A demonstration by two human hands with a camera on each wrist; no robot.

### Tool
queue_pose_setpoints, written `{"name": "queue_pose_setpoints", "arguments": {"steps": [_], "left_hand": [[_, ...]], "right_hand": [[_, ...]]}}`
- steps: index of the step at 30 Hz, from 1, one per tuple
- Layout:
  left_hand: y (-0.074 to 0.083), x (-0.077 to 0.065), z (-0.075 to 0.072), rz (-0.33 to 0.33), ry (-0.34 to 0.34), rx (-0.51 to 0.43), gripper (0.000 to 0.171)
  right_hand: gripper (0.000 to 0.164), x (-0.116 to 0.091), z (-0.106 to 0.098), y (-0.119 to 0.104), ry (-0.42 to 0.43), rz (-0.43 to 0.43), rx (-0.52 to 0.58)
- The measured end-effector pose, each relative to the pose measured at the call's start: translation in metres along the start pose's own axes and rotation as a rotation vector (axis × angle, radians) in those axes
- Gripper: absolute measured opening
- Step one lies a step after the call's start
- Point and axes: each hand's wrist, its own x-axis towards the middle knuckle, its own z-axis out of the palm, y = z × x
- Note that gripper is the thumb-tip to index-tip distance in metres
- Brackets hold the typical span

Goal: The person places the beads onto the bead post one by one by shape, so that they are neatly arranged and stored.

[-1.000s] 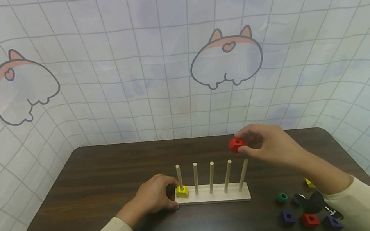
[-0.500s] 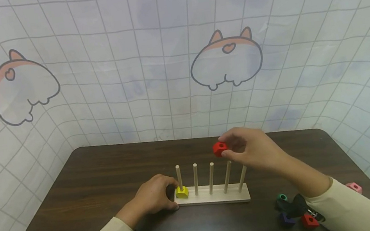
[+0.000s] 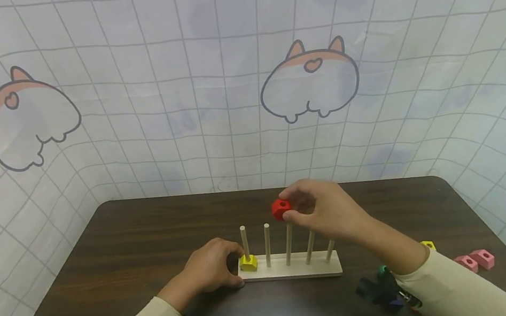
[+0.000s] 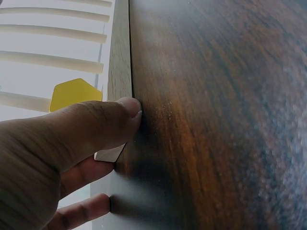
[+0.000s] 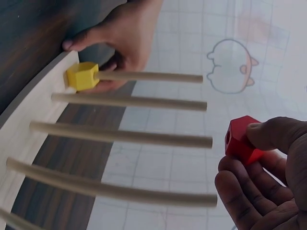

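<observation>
Red block [image 3: 281, 209], from the head: up at the top of the middle peg [image 3: 289, 244], between the thumb and fingers of my right hand [image 3: 325, 210]; I take it by its sides, I judge, so the hole stays free.
Left hand [image 3: 212, 266], from the head: at the end of the rack [image 3: 279, 272], thumb on the near side, likely to keep the wood from sliding.
Yellow block [image 3: 249, 264], from the head: down on the first peg [image 3: 245, 241], against the base, the peg holding it in place.
Pink blocks [image 3: 483, 258], from the head: on the table [image 3: 125, 251] beyond my right sleeve [image 3: 460, 285], well apart from the rack.
Rack end, from the left wrist: my thumb lies on its long edge, a fingertip just beside its end; a closed-in hold, bracing rather than lifting, I think.
Middle peg, from the right wrist: its tip stands just apart from the red block, whose hole faces it; my pinch is only as wide as the block, which seems meant to line up hole and peg.
</observation>
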Motion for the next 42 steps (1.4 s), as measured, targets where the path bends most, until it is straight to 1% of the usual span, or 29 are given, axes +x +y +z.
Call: {"name": "queue_pose_setpoints", "arguments": {"steps": [5,13,19,26,34,38,42], "left_hand": [[0.000,0.000,0.000,0.001,-0.003,0.000,0.050],[-0.001,0.001,0.000,0.006,-0.005,-0.011,0.050],[0.000,0.001,-0.001,0.006,-0.010,-0.014,0.049],[0.000,0.001,-0.001,0.006,-0.010,-0.016,0.049],[0.000,0.001,-0.002,0.011,-0.013,-0.025,0.049],[0.000,0.001,-0.002,0.007,-0.019,-0.024,0.049],[0.000,0.002,-0.002,0.004,-0.021,-0.027,0.048]], "right_hand": [[0.032,0.004,0.009,-0.005,0.002,-0.020,0.005],[0.030,0.009,0.021,-0.014,-0.008,-0.023,0.047],[0.030,0.012,0.033,-0.019,0.006,-0.027,0.069],[0.029,0.016,0.049,-0.027,0.011,0.000,0.108],[0.028,0.016,0.060,-0.036,0.010,0.039,0.147],[0.029,0.016,0.065,-0.038,0.015,0.059,0.133],[0.029,0.015,0.067,-0.040,0.006,0.078,0.083]]}}
